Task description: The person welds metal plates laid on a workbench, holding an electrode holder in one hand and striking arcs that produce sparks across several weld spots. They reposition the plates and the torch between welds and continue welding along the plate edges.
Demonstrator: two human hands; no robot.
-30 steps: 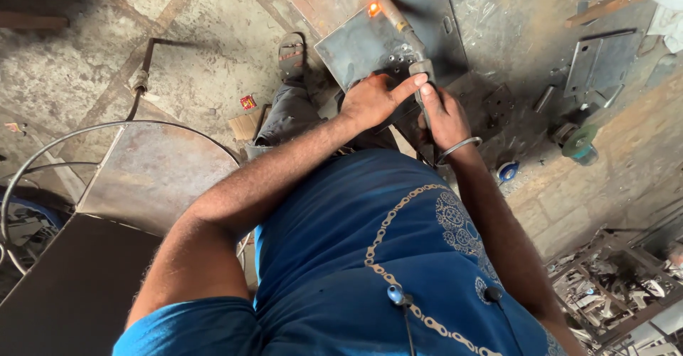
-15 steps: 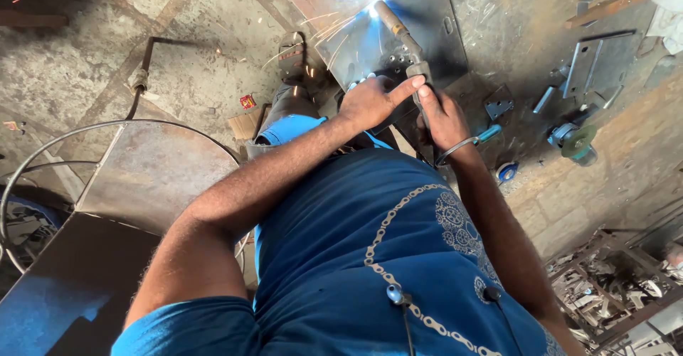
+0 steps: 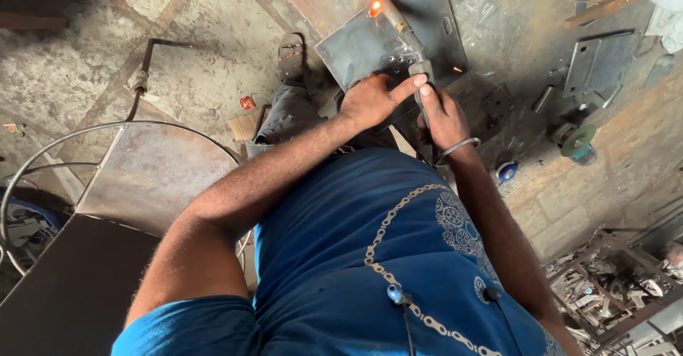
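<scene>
I looked down on the grey steel plate (image 3: pixel 370 46) on the workshop floor, and I place everything else from it. Half a second before, a white-blue arc had flared at the plate's far corner and lit the metal around it; in this moment the glare was gone and only a small orange glow (image 3: pixel 375 7) sat at that corner. A full second back the same spot had shown just an orange point, so I judged the arc had struck briefly and then broken, leaving a hot tack at the corner, not a running seam.

The welding rod holder (image 3: pixel 407 36) lay slanted across the plate, its tip at the glow. My right hand (image 3: pixel 442 114) was at the plate's near edge, fingers curled tight around the holder's handle. My left hand (image 3: pixel 373 98), also at the near edge, was loosely closed with its forefinger stretched out to touch the holder beside the right hand, steadying it. Neither hand had shifted across the three views.

A sandalled foot (image 3: pixel 290 56) rested just left of the plate, and a green-disc angle grinder (image 3: pixel 578 142) lay well to its right.
</scene>
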